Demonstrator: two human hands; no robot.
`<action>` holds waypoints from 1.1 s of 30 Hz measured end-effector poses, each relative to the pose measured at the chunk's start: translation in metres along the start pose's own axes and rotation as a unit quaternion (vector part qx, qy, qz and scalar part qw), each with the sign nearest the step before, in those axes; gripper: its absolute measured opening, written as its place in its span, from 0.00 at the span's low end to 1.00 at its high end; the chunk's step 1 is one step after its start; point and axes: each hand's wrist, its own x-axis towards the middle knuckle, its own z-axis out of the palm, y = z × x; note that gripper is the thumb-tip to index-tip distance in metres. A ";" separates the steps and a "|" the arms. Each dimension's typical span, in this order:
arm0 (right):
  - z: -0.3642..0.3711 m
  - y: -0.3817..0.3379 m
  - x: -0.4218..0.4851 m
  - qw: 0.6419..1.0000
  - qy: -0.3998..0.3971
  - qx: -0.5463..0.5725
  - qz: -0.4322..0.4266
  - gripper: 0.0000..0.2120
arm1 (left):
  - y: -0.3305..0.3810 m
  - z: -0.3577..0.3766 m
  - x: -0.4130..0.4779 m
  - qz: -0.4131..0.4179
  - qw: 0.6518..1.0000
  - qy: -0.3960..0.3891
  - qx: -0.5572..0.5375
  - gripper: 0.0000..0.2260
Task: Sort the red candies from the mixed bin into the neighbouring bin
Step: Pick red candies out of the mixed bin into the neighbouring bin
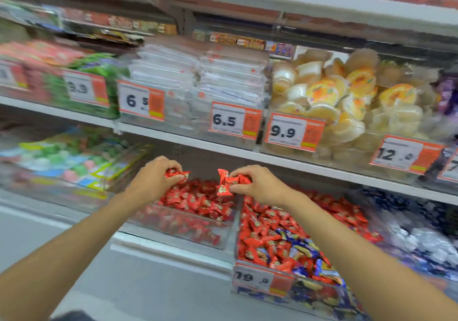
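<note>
Two clear bins sit side by side on the lowest shelf. The left bin (224, 240) holds only red wrapped candies (198, 200). The mixed bin (237, 251) to its right holds red candies together with blue-and-yellow ones (301, 246). My left hand (153, 182) hovers above the left bin and grips a red candy (177, 173) in curled fingers. My right hand (257, 184) hangs over the wall between the bins and pinches a small bunch of red candies (228, 180).
An orange price tag (262, 281) hangs on the mixed bin's front. Above, a white shelf edge (223, 147) carries bins of white packets (198, 85) and jelly cups (342, 97). Colourful sweets (69, 159) lie left; dark blue and white candies (418, 236) lie right.
</note>
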 end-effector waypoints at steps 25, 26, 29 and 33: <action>-0.025 0.094 -0.087 0.987 0.077 -0.081 0.115 0.08 | 0.104 0.047 -0.010 0.120 0.986 -0.107 -0.031 0.16; -0.029 0.100 -0.100 0.986 0.074 -0.079 0.124 0.08 | 0.124 0.056 -0.014 0.146 0.983 -0.109 -0.030 0.16; -0.036 0.119 -0.129 0.985 0.060 -0.069 0.144 0.09 | 0.161 0.092 -0.016 0.213 0.967 -0.141 0.012 0.20; -0.042 0.135 -0.146 0.987 0.062 -0.034 0.147 0.08 | 0.167 0.140 -0.014 0.167 0.928 -0.274 0.188 0.32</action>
